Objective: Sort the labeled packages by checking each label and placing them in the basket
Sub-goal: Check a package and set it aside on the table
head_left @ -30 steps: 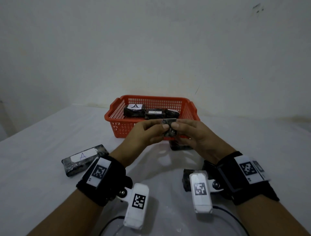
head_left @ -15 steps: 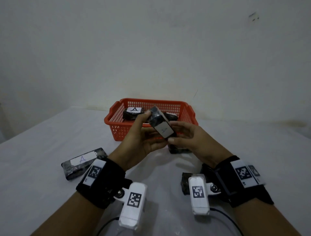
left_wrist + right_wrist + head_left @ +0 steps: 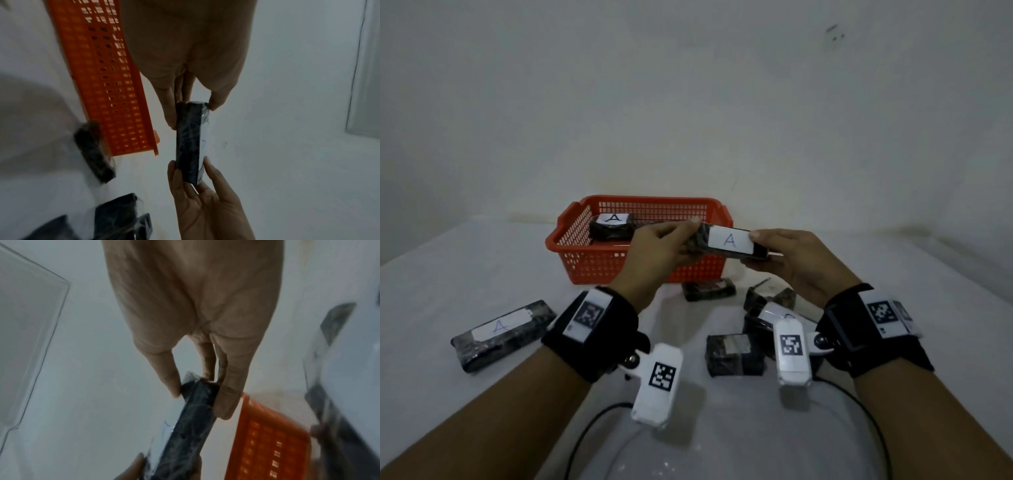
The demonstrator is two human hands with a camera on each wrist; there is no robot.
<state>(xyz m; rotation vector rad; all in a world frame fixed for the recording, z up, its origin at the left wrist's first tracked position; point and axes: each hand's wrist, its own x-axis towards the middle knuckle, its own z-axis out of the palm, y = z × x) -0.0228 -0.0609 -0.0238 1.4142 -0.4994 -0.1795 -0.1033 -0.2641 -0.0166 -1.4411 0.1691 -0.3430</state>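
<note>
A black wrapped package (image 3: 726, 241) with a white label marked "A" is held level in the air, just in front of the orange basket (image 3: 585, 246). My left hand (image 3: 664, 246) pinches its left end and my right hand (image 3: 784, 255) pinches its right end. The left wrist view shows the package (image 3: 190, 141) edge-on between both hands, beside the basket (image 3: 115, 91). In the right wrist view, thumb and fingers clamp the package (image 3: 195, 418) by its end. Inside the basket lies another package labelled "A" (image 3: 613, 226).
One more package labelled "A" (image 3: 503, 334) lies on the white table at the left. Several black packages (image 3: 734, 354) are heaped below my right wrist, and one (image 3: 709, 289) sits right in front of the basket. A cable (image 3: 585, 435) runs along the near edge.
The package has been turned from upright and tilted to level, label up, with one hand at each end. It has risen a little in front of the basket. More packages show on the table.
</note>
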